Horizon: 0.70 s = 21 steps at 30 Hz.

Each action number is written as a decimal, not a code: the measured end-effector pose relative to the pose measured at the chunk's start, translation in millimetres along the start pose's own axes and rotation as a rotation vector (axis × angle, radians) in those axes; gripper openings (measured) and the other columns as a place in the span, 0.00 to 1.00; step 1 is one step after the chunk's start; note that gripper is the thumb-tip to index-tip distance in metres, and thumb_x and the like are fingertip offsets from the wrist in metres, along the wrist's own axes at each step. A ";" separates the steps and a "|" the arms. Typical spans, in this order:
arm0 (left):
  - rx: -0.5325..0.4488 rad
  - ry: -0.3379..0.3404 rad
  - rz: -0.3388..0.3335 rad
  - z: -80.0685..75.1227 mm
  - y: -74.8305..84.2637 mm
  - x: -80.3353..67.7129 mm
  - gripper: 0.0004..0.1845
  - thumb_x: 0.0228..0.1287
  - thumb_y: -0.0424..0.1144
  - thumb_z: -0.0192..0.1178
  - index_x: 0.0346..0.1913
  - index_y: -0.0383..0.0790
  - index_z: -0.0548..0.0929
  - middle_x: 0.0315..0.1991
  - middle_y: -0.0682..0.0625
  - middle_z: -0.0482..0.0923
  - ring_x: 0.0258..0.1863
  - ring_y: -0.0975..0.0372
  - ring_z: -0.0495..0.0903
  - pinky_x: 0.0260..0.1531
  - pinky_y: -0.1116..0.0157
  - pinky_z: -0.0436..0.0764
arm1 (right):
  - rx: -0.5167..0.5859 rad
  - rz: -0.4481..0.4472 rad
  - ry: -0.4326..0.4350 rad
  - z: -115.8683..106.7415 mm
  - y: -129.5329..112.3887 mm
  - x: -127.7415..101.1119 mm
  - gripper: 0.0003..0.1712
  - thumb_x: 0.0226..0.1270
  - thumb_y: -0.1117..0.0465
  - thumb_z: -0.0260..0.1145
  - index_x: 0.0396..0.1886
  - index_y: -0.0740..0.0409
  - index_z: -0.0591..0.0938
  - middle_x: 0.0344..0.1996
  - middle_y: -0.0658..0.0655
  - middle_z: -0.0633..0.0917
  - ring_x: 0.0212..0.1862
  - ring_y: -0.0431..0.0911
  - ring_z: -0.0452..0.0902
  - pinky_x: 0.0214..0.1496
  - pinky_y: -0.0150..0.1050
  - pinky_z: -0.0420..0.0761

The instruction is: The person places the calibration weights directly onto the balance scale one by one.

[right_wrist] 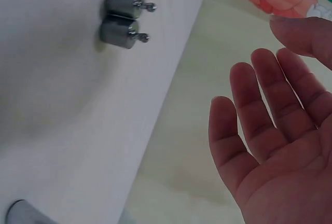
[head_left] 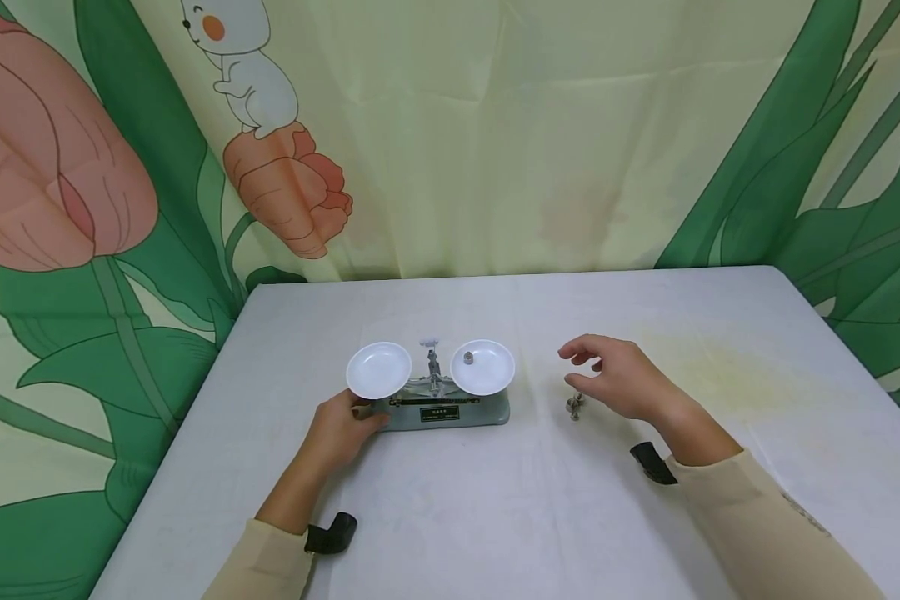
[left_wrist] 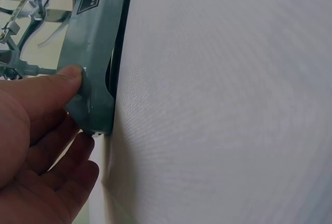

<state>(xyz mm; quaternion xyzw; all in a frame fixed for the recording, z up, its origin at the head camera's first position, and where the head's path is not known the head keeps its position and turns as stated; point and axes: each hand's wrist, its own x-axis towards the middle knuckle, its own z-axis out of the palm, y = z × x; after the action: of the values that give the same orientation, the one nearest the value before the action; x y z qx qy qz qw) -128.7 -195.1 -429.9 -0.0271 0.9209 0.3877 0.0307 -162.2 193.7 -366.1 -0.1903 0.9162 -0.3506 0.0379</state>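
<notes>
Just one weight (head_left: 467,358) on right pan (head_left: 487,375).

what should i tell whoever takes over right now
Left hand: grips the left end of the scale, thumb on its base.
Right hand: open, empty, above the spare weights, not touching them.
Things: the scale stands mid-table; left pan holds nothing; right pan holds one weight.
Done: one weight on the right pan.
Left: spare weights lie on the table; likely more loading and levelling.
</notes>
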 end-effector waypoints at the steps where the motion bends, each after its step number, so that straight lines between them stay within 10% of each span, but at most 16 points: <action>1: 0.001 0.000 0.000 -0.1 0.1 0.1 0.28 0.59 0.34 0.72 0.61 0.30 0.77 0.57 0.36 0.80 0.58 0.41 0.78 0.56 0.43 0.77 | -0.004 0.015 -0.015 0.2 3.8 -1.9 0.16 0.66 0.64 0.66 0.52 0.61 0.82 0.49 0.59 0.84 0.50 0.56 0.80 0.53 0.52 0.79; 21: 0.002 0.005 0.011 -1.1 2.0 -2.6 0.28 0.58 0.35 0.72 0.61 0.30 0.77 0.55 0.36 0.81 0.56 0.42 0.79 0.55 0.44 0.78 | -0.057 0.115 -0.115 20.9 46.7 -8.7 0.16 0.58 0.67 0.65 0.47 0.55 0.84 0.42 0.52 0.83 0.49 0.52 0.76 0.53 0.50 0.75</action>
<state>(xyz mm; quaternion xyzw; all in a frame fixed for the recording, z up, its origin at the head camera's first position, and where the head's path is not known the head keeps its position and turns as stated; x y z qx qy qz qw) -126.3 -194.4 -427.5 -0.0231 0.9215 0.3867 0.0265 -165.0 215.6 -413.0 -0.1580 0.9315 -0.3102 0.1052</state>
